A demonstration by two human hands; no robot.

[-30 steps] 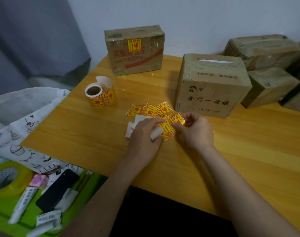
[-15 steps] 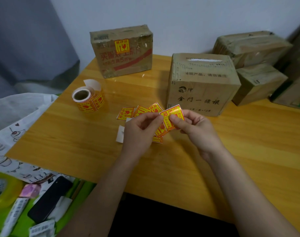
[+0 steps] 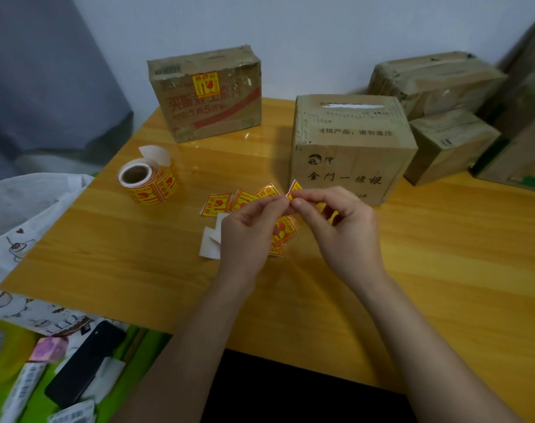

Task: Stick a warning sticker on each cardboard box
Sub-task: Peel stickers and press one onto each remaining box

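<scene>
Yellow sticker (image 3: 293,190) pinched between left hand (image 3: 247,236) and right hand (image 3: 345,227) fingertips above table (image 3: 107,264).

Both hands, the left hand (image 3: 247,230) and right hand (image 3: 339,221), now hold the sticker (image 3: 293,190) higher off the table, pinching it edge-on.

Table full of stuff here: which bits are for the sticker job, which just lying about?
For the job:
- held sticker
- loose stickers
- sticker roll
- stickered box
- plain box

Lying about:
- phone
- tape roll
- printed cloth
</scene>
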